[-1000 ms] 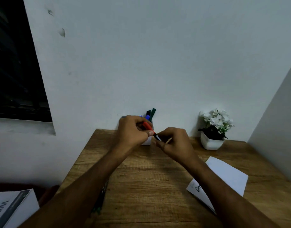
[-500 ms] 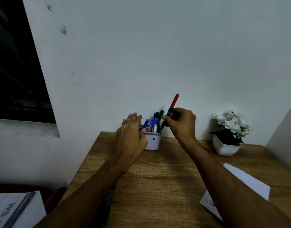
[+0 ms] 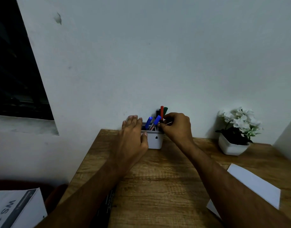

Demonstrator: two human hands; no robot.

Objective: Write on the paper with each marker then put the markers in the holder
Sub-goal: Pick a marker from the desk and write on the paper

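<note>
A white square holder (image 3: 156, 141) stands at the desk's back edge against the wall. Two blue markers (image 3: 156, 120), a black one and a green marker (image 3: 165, 110) stick out of it. A red marker (image 3: 162, 111) stands upright in the holder's right back corner, and my right hand (image 3: 177, 126) pinches its lower barrel with curled fingers. My left hand (image 3: 133, 134) lies against the holder's left side with straight fingers, thumb on the front rim. White paper (image 3: 253, 183) lies on the desk at the right, partly under my right forearm.
A white pot of white flowers (image 3: 234, 131) stands at the back right of the wooden desk (image 3: 166, 178). A dark flat object (image 3: 107, 203) lies under my left forearm at the desk's left edge. A white printed box (image 3: 18, 209) sits lower left, beside a dark window (image 3: 14, 63).
A second ago both hands held the red marker together. My left hand then went to the holder, and my right hand has lowered the red marker from above into the holder.
</note>
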